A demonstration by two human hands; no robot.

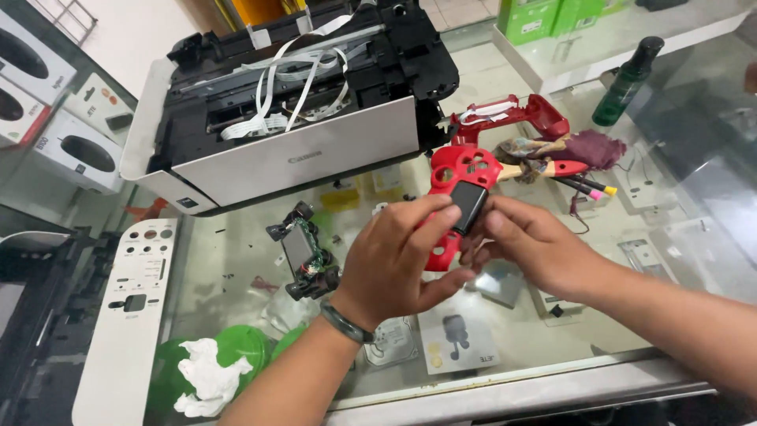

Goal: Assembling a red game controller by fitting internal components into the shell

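Red controller shell (pixel 457 177) held up over glass counter (pixel 552 331), just in front of opened printer (pixel 292 102). Left hand (pixel 394 264) curled shut around shell's lower grip. Right hand (pixel 536 244) pinching black touchpad piece (pixel 471 203) against shell face. Bare circuit board (pixel 303 260) lying left of hands. Second red shell half (pixel 512 114) behind, near green bottle (pixel 627 79).

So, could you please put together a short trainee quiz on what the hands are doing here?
1. True or false: both hands grip the red controller shell.
2. What lies nearer the left hand: A) circuit board assembly B) green bottle?
3. What colour is the small rectangular part held between the fingers?

Key: 1 true; 2 A; 3 black. The right hand meets the left at that part, above the glass counter.
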